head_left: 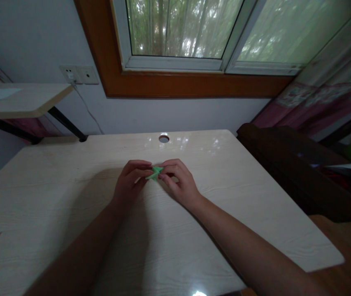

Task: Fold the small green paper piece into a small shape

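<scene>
A small green folded paper piece (156, 172) sits between both my hands, just above the pale wooden desk (70, 197). My left hand (130, 183) pinches its left side with curled fingers. From the right, my right hand (178, 181) grips the other side, fingers bent over it. Both forearms rest across the desk toward me. Most of the paper is hidden by my fingertips.
A round cable hole (163, 138) lies at the desk's far edge below a window. A side shelf (17, 98) juts out at the left, with a wall socket (79, 75) and cord. Dark wooden furniture (292, 164) stands close on the right.
</scene>
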The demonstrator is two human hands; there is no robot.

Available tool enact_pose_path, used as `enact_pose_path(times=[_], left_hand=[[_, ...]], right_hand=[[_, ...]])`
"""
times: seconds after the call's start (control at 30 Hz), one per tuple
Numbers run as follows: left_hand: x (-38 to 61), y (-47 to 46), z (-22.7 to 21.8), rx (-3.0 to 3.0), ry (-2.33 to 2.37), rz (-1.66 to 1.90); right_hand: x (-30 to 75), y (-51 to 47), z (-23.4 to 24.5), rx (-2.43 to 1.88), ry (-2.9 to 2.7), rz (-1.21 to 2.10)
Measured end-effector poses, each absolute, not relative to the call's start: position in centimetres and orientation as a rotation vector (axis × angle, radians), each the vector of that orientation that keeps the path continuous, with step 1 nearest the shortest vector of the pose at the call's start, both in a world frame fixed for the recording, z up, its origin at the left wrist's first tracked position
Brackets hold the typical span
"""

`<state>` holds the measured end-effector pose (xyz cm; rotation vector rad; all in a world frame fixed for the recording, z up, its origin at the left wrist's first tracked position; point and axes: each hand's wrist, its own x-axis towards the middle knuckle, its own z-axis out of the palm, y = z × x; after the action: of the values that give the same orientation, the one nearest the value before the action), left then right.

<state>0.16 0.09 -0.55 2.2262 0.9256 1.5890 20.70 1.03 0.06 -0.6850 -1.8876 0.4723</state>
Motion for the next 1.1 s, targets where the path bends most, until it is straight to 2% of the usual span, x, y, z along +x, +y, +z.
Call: enact_pose_path(times=[1.1], left_hand=[[0.81, -0.11, 0.18, 2.208, 0.963, 1.515]], right_hand=[[20.77, 0.95, 0.14, -0.714, -1.869, 0.39]])
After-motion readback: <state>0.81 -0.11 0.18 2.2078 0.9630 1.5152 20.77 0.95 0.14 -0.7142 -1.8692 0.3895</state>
